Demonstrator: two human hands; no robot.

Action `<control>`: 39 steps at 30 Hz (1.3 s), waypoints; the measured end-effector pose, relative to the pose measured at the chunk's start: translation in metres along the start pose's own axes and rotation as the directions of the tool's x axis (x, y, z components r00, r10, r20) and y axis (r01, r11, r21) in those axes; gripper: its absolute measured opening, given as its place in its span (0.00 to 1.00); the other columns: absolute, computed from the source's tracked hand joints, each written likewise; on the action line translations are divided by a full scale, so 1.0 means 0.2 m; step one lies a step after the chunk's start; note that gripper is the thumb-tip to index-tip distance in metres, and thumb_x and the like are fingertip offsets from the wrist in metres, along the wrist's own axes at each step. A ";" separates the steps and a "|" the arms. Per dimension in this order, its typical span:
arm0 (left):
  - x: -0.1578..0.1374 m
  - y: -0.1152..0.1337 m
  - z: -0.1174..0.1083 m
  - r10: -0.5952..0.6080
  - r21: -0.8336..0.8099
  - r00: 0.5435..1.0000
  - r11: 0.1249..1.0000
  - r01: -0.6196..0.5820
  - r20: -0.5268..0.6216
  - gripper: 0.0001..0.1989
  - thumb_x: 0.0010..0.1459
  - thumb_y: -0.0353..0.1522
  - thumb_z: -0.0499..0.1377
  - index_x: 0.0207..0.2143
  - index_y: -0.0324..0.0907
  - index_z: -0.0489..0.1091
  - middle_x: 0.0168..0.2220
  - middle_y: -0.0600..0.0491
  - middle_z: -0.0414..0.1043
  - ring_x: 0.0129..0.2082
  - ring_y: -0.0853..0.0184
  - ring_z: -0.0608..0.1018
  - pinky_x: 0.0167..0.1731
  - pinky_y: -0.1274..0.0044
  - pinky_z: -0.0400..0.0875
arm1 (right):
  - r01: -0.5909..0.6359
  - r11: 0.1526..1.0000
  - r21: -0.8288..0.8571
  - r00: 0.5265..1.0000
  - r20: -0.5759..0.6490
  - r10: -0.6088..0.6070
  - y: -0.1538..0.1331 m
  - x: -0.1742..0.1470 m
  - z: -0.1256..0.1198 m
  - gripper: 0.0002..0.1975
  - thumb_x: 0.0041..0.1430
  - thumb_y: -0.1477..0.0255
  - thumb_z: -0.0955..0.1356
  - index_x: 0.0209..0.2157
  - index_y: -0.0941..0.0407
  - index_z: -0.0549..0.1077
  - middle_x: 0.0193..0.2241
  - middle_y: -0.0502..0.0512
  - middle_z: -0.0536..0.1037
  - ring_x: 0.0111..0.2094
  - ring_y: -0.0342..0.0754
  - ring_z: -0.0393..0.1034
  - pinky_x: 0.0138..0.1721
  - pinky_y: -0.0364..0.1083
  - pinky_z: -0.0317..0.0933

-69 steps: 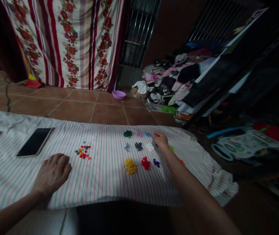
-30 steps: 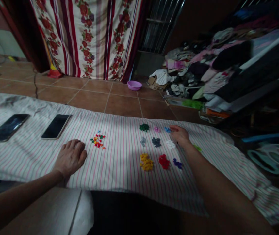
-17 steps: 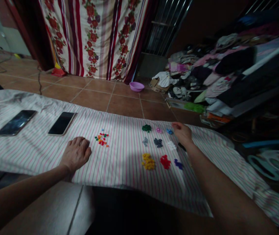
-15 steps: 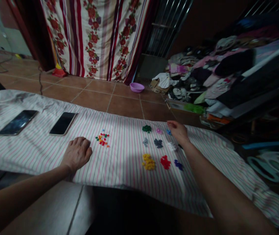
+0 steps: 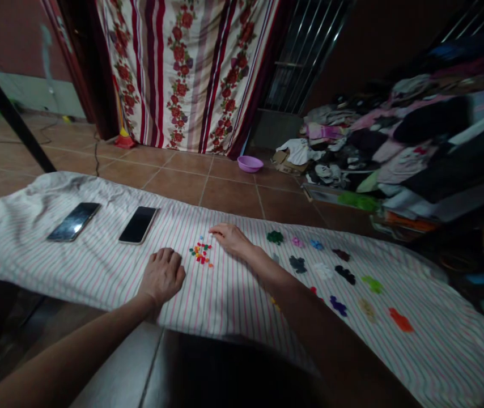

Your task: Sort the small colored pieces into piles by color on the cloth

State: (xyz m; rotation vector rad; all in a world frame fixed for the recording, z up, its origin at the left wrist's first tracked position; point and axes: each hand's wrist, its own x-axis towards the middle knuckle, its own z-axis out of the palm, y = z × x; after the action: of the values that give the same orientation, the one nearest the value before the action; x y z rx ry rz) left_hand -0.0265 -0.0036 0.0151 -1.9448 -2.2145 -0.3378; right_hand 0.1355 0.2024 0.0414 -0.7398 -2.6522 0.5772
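Observation:
My right hand (image 5: 232,240) hovers just right of a small mixed pile of coloured pieces (image 5: 202,254), with its thumb and fingertips pinched together. Whatever is in the pinch is too small to make out. My left hand (image 5: 164,276) lies palm down on the striped cloth (image 5: 225,309), left of that pile, fingers loosely bent and holding nothing. A single light blue piece (image 5: 201,237) lies at the pile's far edge. Sorted heaps spread to the right: dark green (image 5: 275,237), pink (image 5: 297,242), light blue (image 5: 317,245), dark grey (image 5: 297,264) and white (image 5: 322,271). My right forearm partly covers the yellow and red heaps.
Farther right are brown (image 5: 341,255), black (image 5: 345,275), lime (image 5: 372,284), beige (image 5: 368,310), purple (image 5: 338,306) and orange (image 5: 400,320) heaps. Two phones, one (image 5: 74,222) beside another (image 5: 139,225), lie left. Beyond are a purple basin (image 5: 250,164) and piled clothes (image 5: 352,136).
My right hand has moved left from the light blue heap to the mixed pile. My left hand stays beside that pile. The view has shifted, bringing more heaps on the right into sight.

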 end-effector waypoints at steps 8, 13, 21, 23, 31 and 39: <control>0.01 0.01 -0.02 -0.014 -0.029 1.000 0.999 0.015 0.011 0.11 0.63 0.33 0.48 0.37 0.41 0.70 0.39 0.43 0.71 0.43 0.54 0.71 0.42 0.63 0.63 | -0.066 0.992 -0.111 0.994 0.085 0.075 -0.05 0.11 0.16 0.16 0.58 0.82 0.65 0.41 0.55 0.82 0.41 0.56 0.82 0.43 0.49 0.74 0.46 0.43 0.62; 0.01 0.01 -0.01 -0.007 -0.020 1.000 1.000 0.007 0.013 0.11 0.62 0.33 0.49 0.37 0.41 0.69 0.39 0.43 0.71 0.43 0.54 0.71 0.42 0.63 0.63 | -0.072 0.992 -0.101 0.992 0.100 0.083 -0.06 0.14 0.18 0.13 0.56 0.81 0.66 0.34 0.53 0.81 0.35 0.53 0.80 0.38 0.48 0.72 0.41 0.42 0.60; 0.00 0.00 -0.01 0.015 -0.002 1.000 1.000 -0.015 -0.008 0.13 0.63 0.34 0.47 0.37 0.40 0.70 0.40 0.43 0.72 0.44 0.54 0.72 0.42 0.64 0.63 | -0.163 0.983 -0.083 0.984 0.060 0.168 -0.09 0.11 0.21 0.13 0.60 0.80 0.65 0.40 0.55 0.80 0.41 0.56 0.80 0.42 0.47 0.72 0.46 0.43 0.62; 0.00 0.00 -0.01 0.021 -0.008 1.000 1.000 -0.021 -0.009 0.13 0.62 0.34 0.47 0.37 0.40 0.70 0.39 0.43 0.73 0.43 0.54 0.72 0.41 0.65 0.63 | -0.177 0.983 -0.045 0.983 0.036 0.179 -0.10 0.10 0.20 0.13 0.60 0.81 0.65 0.39 0.55 0.79 0.42 0.55 0.80 0.42 0.47 0.72 0.47 0.43 0.62; 0.00 -0.01 -0.01 0.040 -0.011 0.999 0.999 -0.041 -0.037 0.15 0.62 0.36 0.46 0.37 0.40 0.71 0.39 0.43 0.74 0.42 0.55 0.73 0.41 0.64 0.65 | -0.225 0.971 0.077 0.966 -0.110 0.233 -0.04 0.02 0.14 0.14 0.58 0.82 0.64 0.40 0.55 0.76 0.42 0.55 0.80 0.45 0.48 0.73 0.49 0.43 0.63; -0.01 -0.02 0.00 0.052 0.043 0.998 0.998 -0.051 -0.024 0.17 0.62 0.37 0.45 0.38 0.40 0.71 0.41 0.42 0.74 0.44 0.54 0.74 0.41 0.66 0.65 | -0.297 0.953 0.066 0.930 -0.207 0.304 0.13 -0.18 0.03 0.14 0.56 0.82 0.64 0.42 0.55 0.75 0.42 0.56 0.80 0.43 0.48 0.73 0.48 0.45 0.64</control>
State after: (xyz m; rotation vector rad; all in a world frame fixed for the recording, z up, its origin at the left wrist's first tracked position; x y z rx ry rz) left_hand -0.0307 -0.0054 0.0150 -1.9612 -2.1340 -0.3038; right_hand 0.1723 0.2007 0.0172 -1.1426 -2.3406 0.5798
